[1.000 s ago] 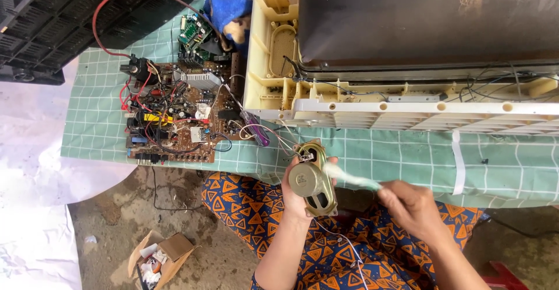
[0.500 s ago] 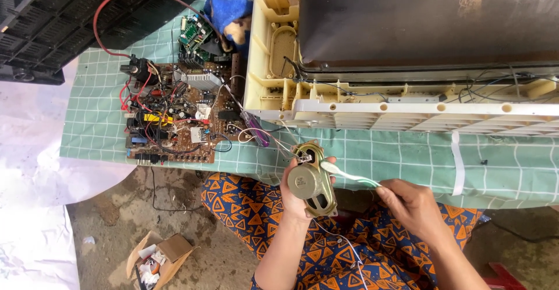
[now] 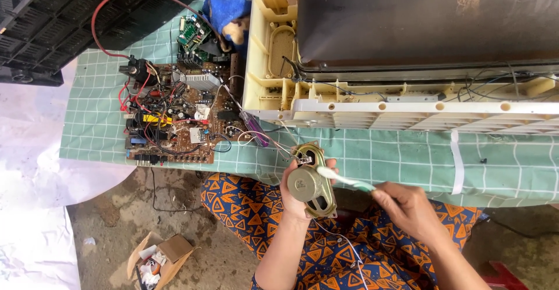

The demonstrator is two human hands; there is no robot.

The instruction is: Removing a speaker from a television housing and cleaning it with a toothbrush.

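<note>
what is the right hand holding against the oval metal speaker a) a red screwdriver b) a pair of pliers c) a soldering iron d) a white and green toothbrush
d: the right hand holds a white and green toothbrush with its head on the oval metal speaker, which the left hand grips.

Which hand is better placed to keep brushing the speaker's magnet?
Right. The right hand grips the toothbrush, whose head already rests on the speaker near its magnet. The left hand is fully taken up cradling the speaker, so it probably cannot brush.
</note>
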